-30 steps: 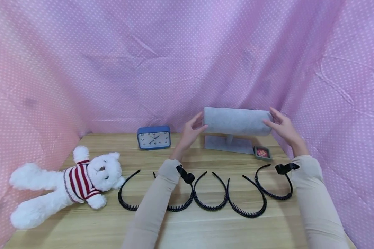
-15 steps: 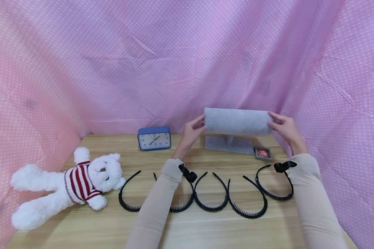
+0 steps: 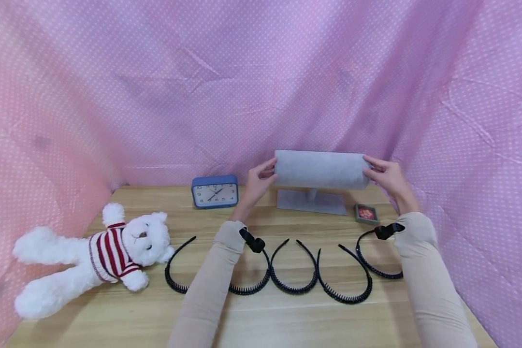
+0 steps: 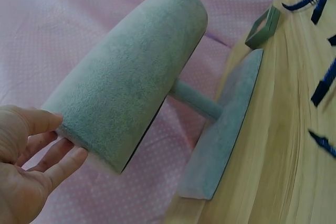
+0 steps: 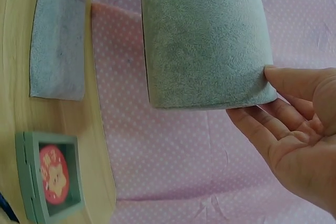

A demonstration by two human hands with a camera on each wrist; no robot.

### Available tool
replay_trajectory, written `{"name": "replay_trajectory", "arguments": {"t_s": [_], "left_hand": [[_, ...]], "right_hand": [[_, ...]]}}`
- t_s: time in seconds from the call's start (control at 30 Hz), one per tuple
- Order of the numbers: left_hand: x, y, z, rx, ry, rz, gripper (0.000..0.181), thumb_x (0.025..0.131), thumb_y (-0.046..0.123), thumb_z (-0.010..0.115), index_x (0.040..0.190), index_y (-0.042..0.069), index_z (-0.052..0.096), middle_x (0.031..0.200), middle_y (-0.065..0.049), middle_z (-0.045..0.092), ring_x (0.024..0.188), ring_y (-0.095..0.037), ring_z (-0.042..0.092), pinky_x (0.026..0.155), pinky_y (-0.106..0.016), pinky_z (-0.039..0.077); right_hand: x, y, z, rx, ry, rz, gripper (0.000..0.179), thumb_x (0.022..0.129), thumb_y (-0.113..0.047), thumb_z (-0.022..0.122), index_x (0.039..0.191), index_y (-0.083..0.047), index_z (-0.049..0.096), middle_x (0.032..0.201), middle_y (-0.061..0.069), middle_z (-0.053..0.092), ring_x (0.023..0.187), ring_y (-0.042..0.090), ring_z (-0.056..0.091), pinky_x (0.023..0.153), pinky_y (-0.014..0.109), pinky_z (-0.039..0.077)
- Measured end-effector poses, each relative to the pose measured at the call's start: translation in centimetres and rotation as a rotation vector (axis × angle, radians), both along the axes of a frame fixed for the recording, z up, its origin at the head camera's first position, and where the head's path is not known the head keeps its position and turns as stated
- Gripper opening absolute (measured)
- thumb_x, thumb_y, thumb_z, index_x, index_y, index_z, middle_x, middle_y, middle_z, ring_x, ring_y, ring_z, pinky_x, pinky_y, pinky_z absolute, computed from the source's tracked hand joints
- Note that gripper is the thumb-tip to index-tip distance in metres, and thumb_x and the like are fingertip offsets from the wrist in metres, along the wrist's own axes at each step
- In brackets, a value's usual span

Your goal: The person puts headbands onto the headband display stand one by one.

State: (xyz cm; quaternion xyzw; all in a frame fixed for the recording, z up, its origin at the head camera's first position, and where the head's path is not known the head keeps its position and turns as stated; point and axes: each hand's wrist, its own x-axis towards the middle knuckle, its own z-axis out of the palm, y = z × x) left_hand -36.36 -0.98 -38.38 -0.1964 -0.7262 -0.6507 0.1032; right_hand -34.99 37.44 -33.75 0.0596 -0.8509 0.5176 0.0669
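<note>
A grey plush T-shaped display stand stands at the back of the table, its padded roll lying level on a short post above a flat base. My left hand grips the roll's left end, thumb and fingertips against its edge. At the opposite end my right hand holds the roll, with the thumb on its side and the fingers at the end face. In the left wrist view the padded roll shows bare. Whether the base is lifted off the table, I cannot tell.
Several black toothed headbands lie in a row across the table, partly under my forearms. A blue alarm clock stands left of the stand, and a small framed box lies to its right. A white teddy bear lies at left.
My right hand has closed onto the roll's right end. The display stand has then shifted slightly left with both hands, widening the gap to the small framed box.
</note>
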Motion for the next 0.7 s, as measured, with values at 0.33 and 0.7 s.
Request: {"name": "replay_trajectory", "arguments": {"t_s": [0.33, 0.7], "left_hand": [[0.4, -3.2, -0.4, -0.052, 0.048, 0.071, 0.048, 0.094, 0.0, 0.071, 0.14, 0.008, 0.062, 0.133, -0.017, 0.067, 0.116, -0.033, 0.068, 0.1, -0.039, 0.057], [1.2, -6.4, -0.2, -0.08, 0.038, 0.068, 0.048, 0.095, 0.002, 0.07, 0.141, 0.01, 0.061, 0.128, -0.019, 0.067, 0.109, -0.035, 0.067, 0.093, -0.035, 0.058]], "right_hand": [[-0.5, -2.9, 0.1, 0.013, 0.041, 0.064, 0.053, 0.102, -0.01, 0.062, 0.151, 0.0, 0.044, 0.156, 0.027, 0.038, 0.134, 0.012, 0.055, 0.086, 0.009, 0.054], [-1.1, -5.9, 0.1, -0.016, 0.039, 0.104, 0.052, 0.101, -0.006, 0.062, 0.149, 0.002, 0.045, 0.155, 0.028, 0.04, 0.14, 0.04, 0.044, 0.086, 0.006, 0.052]]}}
